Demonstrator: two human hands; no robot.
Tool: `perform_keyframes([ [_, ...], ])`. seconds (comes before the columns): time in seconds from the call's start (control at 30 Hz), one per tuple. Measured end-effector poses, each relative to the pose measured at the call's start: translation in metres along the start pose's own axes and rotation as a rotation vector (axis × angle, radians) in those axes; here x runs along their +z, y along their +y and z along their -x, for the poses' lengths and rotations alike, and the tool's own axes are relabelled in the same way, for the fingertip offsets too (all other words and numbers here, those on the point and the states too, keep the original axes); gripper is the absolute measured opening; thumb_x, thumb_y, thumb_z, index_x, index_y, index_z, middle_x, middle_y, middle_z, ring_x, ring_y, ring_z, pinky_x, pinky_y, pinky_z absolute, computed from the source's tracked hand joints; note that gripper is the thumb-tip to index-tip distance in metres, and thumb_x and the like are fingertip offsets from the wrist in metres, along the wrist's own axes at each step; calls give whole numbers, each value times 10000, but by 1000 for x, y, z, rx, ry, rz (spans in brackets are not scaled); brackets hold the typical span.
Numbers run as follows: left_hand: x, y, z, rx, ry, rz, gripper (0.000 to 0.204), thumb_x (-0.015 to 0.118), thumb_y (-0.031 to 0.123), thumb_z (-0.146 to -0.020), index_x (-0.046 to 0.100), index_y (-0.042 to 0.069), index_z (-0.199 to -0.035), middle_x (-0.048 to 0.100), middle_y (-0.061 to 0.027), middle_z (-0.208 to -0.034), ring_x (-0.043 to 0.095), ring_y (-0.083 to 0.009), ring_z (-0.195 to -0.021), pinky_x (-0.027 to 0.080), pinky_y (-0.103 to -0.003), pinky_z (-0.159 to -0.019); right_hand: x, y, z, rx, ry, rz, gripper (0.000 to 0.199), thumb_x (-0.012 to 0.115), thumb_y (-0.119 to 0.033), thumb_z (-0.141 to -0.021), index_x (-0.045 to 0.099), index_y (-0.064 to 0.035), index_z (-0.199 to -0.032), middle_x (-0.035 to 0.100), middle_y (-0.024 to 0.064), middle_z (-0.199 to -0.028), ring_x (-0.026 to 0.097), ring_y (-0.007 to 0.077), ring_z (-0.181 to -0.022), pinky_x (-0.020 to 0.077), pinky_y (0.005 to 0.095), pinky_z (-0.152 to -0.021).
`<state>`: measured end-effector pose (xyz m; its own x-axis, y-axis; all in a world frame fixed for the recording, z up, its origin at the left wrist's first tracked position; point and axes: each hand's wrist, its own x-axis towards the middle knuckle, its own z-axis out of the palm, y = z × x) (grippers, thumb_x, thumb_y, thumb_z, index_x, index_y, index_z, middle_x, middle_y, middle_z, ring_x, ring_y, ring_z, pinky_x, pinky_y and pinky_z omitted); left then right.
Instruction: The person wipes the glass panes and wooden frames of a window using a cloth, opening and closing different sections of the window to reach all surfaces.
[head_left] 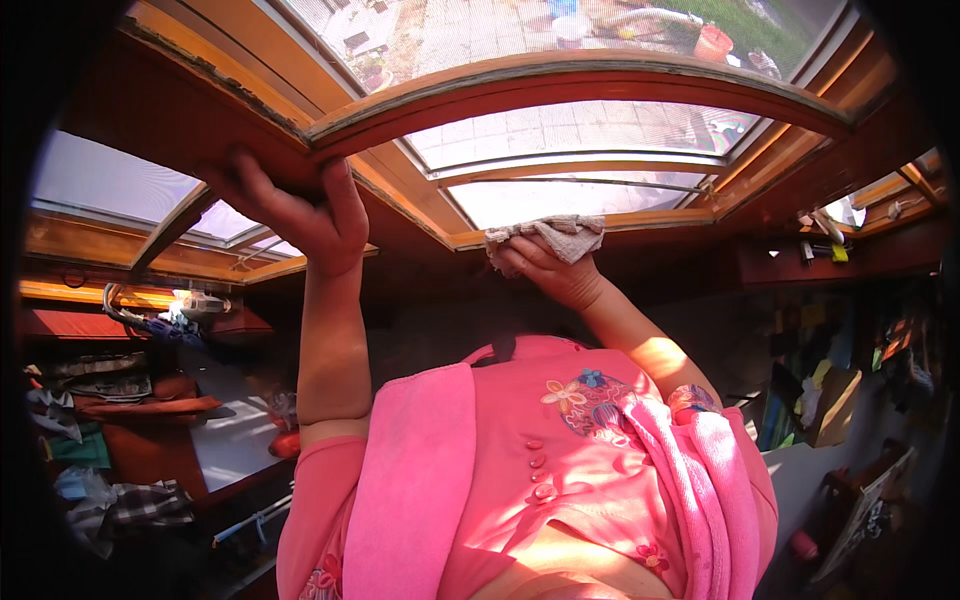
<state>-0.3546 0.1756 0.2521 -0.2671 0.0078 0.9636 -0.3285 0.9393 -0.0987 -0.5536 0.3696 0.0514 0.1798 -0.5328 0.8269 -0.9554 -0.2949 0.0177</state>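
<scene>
My left hand (300,210) grips the brown wooden window frame (560,80) at its left end, fingers wrapped over the edge. My right hand (550,268) presses a crumpled grey-white cloth (555,236) against the lower wooden rail (660,217) of the open window. Both forearms reach up from my pink clothing. The glass pane (580,130) lies just above the cloth.
A second window (110,180) sits to the left. Piles of folded clothes and fabrics (100,400) fill shelves at lower left. Small items rest on a ledge (830,240) at right. Outside, paving, a red pot (712,42) and a bucket show through the glass.
</scene>
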Motion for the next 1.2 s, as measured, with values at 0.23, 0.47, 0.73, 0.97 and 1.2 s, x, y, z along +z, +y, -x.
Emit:
perform_keyframes([
  [0.23,-2,-2,8,-21,10,-10,825,599,401,-992,204,-10,-1588,29,-347,-1639,51,-518,-1523,92,-620,-1199,-83,31,-102,181,368,244,306,757,-157,-789,723,-226,-1085,666,-28,-1172,607,214,-1064,463,396,-961],
  [0.47,-3,5,0,-8,-40,-62,791,583,349,-1017,162,18,-1600,1,-325,-1637,56,-486,-1527,187,-574,-1199,-26,18,14,59,-18,132,366,740,-128,-758,722,-207,-1115,657,-28,-1200,607,213,-1090,473,414,-1004],
  [0.73,-8,1,8,-23,-34,-101,814,609,381,-991,206,-7,-1582,27,-332,-1639,59,-500,-1526,146,-589,-1201,-89,36,-69,159,246,208,314,718,-92,-826,718,-191,-1124,668,-7,-1196,607,230,-1115,455,414,-994],
  [0.97,-2,5,3,-40,-11,-82,811,615,392,-985,222,0,-1576,54,-339,-1633,94,-502,-1520,145,-597,-1201,-57,21,-25,130,130,186,322,719,-112,-793,730,-203,-1101,670,-40,-1160,607,187,-1095,470,384,-1012],
  [1.2,-8,4,4,-27,-39,-148,795,574,436,-1011,202,28,-1582,50,-331,-1632,102,-498,-1519,179,-593,-1198,-70,31,0,181,55,134,351,740,-105,-792,709,-189,-1132,681,-30,-1148,616,191,-1098,484,387,-1006],
])
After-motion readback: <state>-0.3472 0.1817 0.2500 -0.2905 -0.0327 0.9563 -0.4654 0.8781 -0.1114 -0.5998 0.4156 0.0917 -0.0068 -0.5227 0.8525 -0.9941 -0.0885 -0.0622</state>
